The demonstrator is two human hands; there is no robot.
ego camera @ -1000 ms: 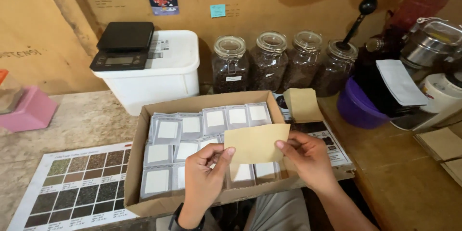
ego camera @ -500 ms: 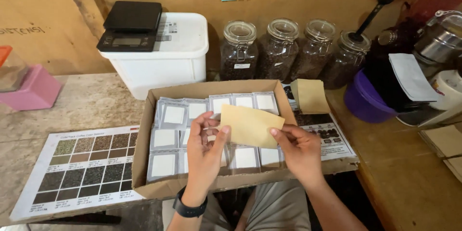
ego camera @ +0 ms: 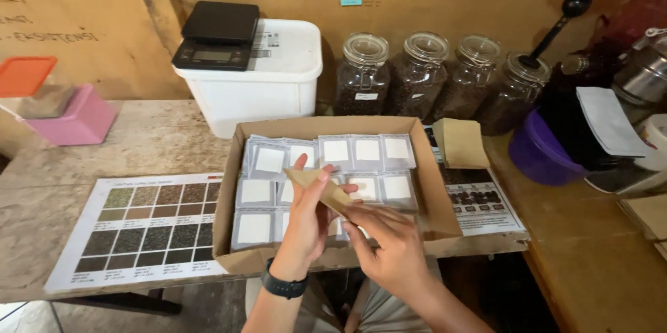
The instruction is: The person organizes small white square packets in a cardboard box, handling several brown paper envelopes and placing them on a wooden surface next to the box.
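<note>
From the head camera, the left hand (ego camera: 306, 218) and the right hand (ego camera: 389, 246) are both pinching a small brown paper pouch (ego camera: 321, 187), fingers closed on it from either side, holding it tilted just above a cardboard box (ego camera: 438, 208). Rows of silver pouches with white labels (ego camera: 365, 152) are filling the box. A colour chart sheet (ego camera: 139, 229) is lying left of it; four glass jars of dark beans (ego camera: 424, 72) are standing behind, beside a white tub (ego camera: 257, 86) carrying a black scale (ego camera: 217, 34).

Matt brown paper pouch (ego camera: 321, 188); rough cardboard box (ego camera: 431, 194); silvery foil sachets (ego camera: 367, 152); glossy glass jars (ego camera: 363, 76); smooth white plastic tub (ego camera: 257, 86); worn stone-like counter (ego camera: 139, 145).
</note>
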